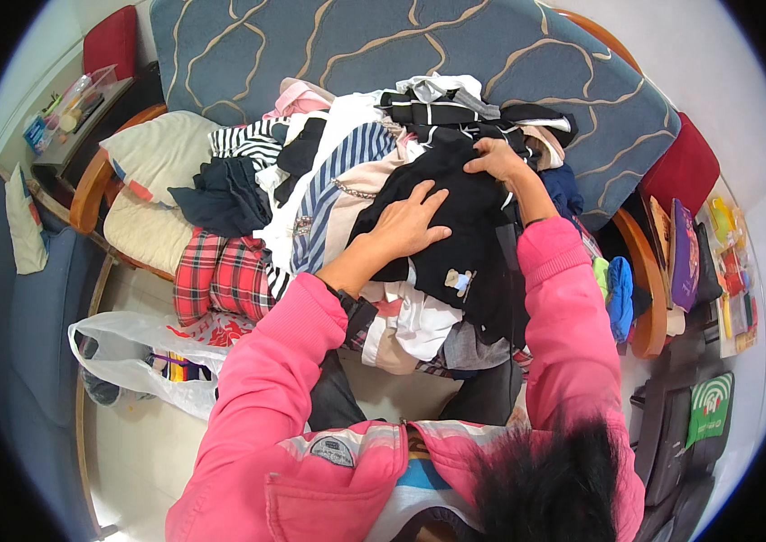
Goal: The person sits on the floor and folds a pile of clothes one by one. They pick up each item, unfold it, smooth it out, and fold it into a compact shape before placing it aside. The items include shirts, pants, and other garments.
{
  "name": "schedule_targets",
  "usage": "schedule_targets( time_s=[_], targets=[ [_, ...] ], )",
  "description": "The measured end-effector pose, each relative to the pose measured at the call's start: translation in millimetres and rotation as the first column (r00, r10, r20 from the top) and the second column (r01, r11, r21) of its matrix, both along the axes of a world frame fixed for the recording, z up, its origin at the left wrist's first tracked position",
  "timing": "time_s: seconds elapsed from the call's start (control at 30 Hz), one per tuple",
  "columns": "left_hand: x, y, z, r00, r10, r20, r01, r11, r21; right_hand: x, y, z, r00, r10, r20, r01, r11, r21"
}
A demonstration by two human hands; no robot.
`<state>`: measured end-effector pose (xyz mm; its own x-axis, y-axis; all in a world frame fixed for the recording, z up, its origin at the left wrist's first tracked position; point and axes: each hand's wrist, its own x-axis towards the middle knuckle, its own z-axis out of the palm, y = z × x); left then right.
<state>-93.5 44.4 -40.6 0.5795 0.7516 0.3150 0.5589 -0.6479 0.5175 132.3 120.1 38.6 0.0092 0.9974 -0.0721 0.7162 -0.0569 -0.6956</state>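
Observation:
A black garment [467, 223] with a small teddy bear motif [459, 280] near its lower edge lies spread over a heap of clothes before me. My left hand [410, 220] rests flat on its middle left, fingers apart. At its upper right my right hand [496, 161] touches the cloth with thumb and fingertips; whether it pinches a fold is unclear. Just left of the garment are a blue-and-white striped cloth [335, 193] and a beige cloth [372, 173] with a chain [353, 191]. White cloth [423, 318] pokes out below.
The heap sits on a wooden-armed sofa with a patterned blue back [355, 44]. A red plaid item [230, 274] and cream cushions [159, 152] lie left. A white plastic bag [145, 379] stands on the floor. The right wooden armrest [647, 298] borders blue cloth [620, 298].

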Motion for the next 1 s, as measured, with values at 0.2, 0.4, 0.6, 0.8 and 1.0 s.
schedule_targets(
  time_s=[0.2, 0.4, 0.6, 0.8, 1.0],
  targets=[
    [-1.7, 15.8, -6.3, 0.922, 0.042, 0.385, 0.006, 0.993, -0.122, -24.9, -25.0, 3.1, 0.917, -0.041, 0.398, -0.164, 0.868, 0.468],
    [-12.1, 19.3, -0.4, 0.659, 0.351, 0.666, 0.409, 0.575, -0.708, -38.8, -53.9, 7.0, 0.825, -0.171, 0.538, -0.249, 0.744, 0.62],
    [-13.2, 24.3, 2.1, 0.45, 0.529, 0.72, 0.636, 0.376, -0.674, -64.8, -93.1, 0.0, 0.764, -0.221, 0.606, -0.428, 0.529, 0.733],
    [-4.9, 26.7, 0.9, 0.39, 0.484, 0.783, 0.58, 0.531, -0.617, -107.7, -164.7, -48.1, 0.771, -0.017, 0.637, -0.538, 0.518, 0.665],
    [-16.0, 21.9, -1.8, 0.626, 0.479, 0.616, 0.305, 0.576, -0.758, -81.4, -162.4, -38.9, 0.972, -0.22, 0.082, 0.028, 0.453, 0.891]
  ],
)
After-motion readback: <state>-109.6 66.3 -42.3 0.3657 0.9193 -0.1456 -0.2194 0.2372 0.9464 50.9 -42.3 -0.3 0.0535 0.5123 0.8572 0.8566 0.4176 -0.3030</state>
